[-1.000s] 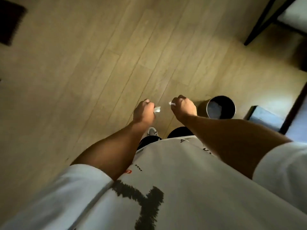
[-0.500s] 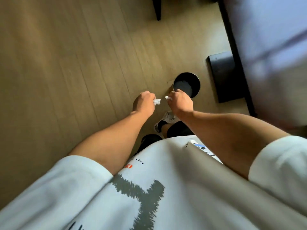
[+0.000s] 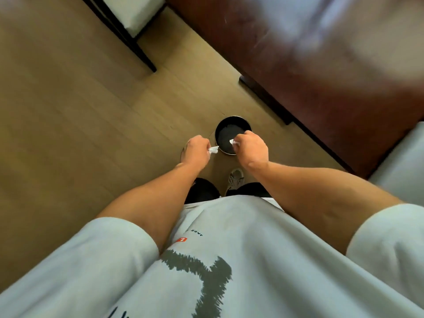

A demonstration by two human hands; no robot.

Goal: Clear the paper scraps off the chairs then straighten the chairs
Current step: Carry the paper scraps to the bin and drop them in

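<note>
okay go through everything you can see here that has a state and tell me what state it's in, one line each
left hand: closed, grip on a white paper scrap, beside the bin.
right hand: closed, grip on a second paper scrap, over the bin's opening.
round black bin: upright on the floor, open top, dark inside; contents cannot be told.
chair: standing, only a corner of its frame and pale seat in view.
dark wooden table: standing, blurred.
</note>
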